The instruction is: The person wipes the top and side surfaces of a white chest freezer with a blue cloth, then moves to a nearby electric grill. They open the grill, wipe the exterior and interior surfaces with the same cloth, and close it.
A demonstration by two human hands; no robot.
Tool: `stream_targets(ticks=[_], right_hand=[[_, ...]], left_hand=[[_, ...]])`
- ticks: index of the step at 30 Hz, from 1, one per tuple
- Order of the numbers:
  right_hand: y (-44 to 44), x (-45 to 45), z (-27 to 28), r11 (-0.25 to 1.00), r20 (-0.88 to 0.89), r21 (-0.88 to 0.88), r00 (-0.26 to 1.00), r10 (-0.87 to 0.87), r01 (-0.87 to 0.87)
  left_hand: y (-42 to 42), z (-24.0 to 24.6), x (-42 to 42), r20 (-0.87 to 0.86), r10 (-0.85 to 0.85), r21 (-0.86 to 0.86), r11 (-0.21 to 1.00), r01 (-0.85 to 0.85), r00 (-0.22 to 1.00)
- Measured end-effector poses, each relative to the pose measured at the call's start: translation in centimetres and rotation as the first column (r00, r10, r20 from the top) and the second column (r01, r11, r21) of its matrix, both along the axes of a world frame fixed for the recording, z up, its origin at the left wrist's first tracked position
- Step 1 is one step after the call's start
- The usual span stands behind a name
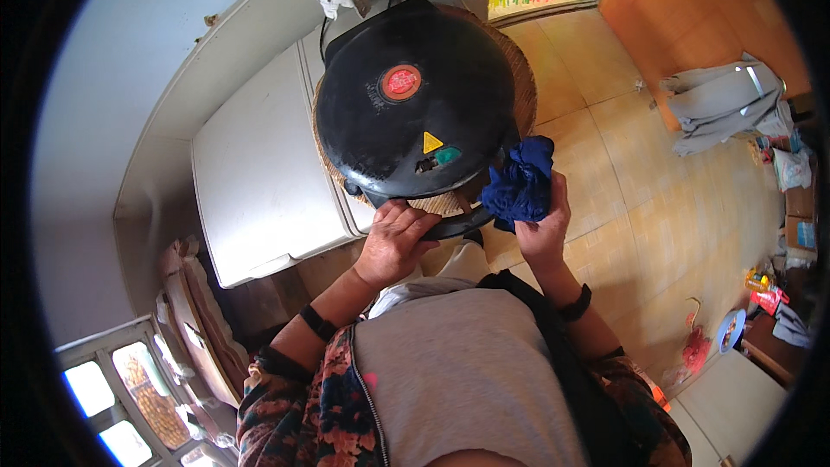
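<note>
A round black electric griddle (415, 123) with a domed lid stands before me on a woven straw mat (526, 78). My left hand (397, 243) grips the left end of its curved black front handle (457, 226). A bunched dark blue cloth (521, 185) is in my right hand (545, 220), against the right end of the handle. The lid bears a red round badge, a yellow warning triangle and a small green patch. Whether the lid is fully down, I cannot tell.
A white chest freezer (266, 175) lies to the left, beneath the mat's edge. A black cord (322, 39) runs behind the griddle. On the right are a tiled floor (603, 188), a grey cloth (726, 100) by an orange door and, lower down, a blue-rimmed basin (731, 332).
</note>
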State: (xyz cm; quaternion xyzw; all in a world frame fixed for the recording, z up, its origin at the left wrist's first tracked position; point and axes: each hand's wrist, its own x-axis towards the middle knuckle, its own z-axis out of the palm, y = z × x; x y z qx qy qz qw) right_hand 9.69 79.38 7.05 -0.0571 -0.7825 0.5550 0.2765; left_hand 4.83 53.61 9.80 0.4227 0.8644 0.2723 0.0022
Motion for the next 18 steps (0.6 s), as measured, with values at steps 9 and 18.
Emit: stream_targets(ticks=[9, 18], right_hand=[[2.4, -5.6, 3.1, 0.910, 0.085, 0.407, 0.995, 0.049, -0.079], [-0.7, -3.9, 6.1, 0.609, 0.166, 0.684, 0.899, 0.405, -0.401]], left_hand=[[0.3, 0.2, -0.2, 0.043, 0.007, 0.021, 1.000, -0.008, 0.999], [0.2, 0.2, -0.3, 0.026, 0.005, 0.074, 0.997, -0.007, 1.000]])
